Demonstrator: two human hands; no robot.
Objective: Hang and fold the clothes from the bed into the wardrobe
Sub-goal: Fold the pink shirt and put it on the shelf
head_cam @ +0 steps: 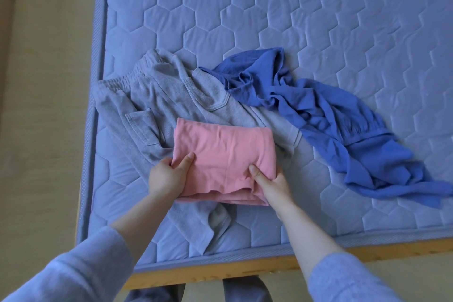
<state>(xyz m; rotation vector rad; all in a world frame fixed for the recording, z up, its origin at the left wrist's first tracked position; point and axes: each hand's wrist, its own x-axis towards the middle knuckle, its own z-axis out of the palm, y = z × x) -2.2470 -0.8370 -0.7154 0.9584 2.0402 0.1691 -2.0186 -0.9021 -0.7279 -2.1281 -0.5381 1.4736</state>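
Gripping anything, the person's hands? asks the 1st.

Both, says the 2nd. The left hand (166,176) pinches the pink garment (223,154) at its left edge, thumb on top, fingers curled under. The right hand (272,184) does the same at the near-right corner, thumb pressed on the fabric, other fingers hidden beneath.

What's the bed holding, w/ the grey sweatpants (157,95) as ref?

The mattress (269,7) lies under them, bluish, quilted in hexagons, set in a wooden frame (245,265). 3 items on it. The pink garment sits over the sweatpants' lower half, nearer the person than the waistband. The blue garment (318,110) is bunched just to the sweatpants' right, its upper end overlapping them, the rest trailing away over bare mattress.

How does the pink one look?

Plain, folded to a neat rectangle, several layers showing at the near edge, soft creases across the top. Lifted off the sweatpants or resting on them: can't tell. The sweatpants are spread out, elastic waistband at the far-left end, pockets showing.
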